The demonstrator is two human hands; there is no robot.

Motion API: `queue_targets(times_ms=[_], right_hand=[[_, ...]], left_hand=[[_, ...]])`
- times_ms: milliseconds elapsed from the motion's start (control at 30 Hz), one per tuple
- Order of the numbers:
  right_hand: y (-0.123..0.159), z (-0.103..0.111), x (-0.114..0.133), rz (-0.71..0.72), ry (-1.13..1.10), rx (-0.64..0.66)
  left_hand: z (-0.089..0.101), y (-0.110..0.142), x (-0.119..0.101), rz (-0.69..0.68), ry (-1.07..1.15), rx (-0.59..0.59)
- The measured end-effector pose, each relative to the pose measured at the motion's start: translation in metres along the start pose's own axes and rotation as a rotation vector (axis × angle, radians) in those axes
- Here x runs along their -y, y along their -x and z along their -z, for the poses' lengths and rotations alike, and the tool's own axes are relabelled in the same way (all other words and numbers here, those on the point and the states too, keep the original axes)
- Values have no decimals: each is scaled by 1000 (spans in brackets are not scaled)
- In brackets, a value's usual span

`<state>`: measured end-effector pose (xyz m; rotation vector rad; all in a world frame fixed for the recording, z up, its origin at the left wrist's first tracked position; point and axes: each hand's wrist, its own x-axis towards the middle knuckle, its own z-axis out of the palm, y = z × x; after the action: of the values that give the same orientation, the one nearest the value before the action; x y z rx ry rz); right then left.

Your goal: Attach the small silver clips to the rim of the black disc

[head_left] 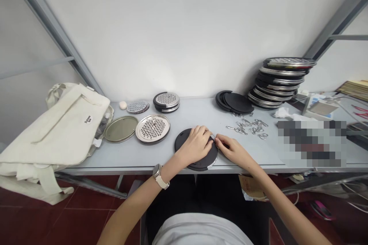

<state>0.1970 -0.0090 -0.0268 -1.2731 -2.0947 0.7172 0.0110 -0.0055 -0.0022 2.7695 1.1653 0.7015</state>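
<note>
Black disc (205, 159), partly silver-rimmed, flat near front edge of table (115, 157)

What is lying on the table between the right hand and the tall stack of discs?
In the head view, a scatter of small metal pieces lies on the table between the right hand and the tall stack.

the left grip (197, 143) rests on a black disc (204, 160); the right grip (230, 148) touches its right edge. metal clips (260, 123) lie near a leaning disc stack (277, 82); a cream bag (57, 122) sits far left.
</note>
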Motion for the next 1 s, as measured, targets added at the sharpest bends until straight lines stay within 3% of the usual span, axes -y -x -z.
queue_targets(times_ms=[1000], right_hand=[[2, 1, -3, -54, -148, -11]], left_hand=[[3, -1, 1, -9, -80, 33]])
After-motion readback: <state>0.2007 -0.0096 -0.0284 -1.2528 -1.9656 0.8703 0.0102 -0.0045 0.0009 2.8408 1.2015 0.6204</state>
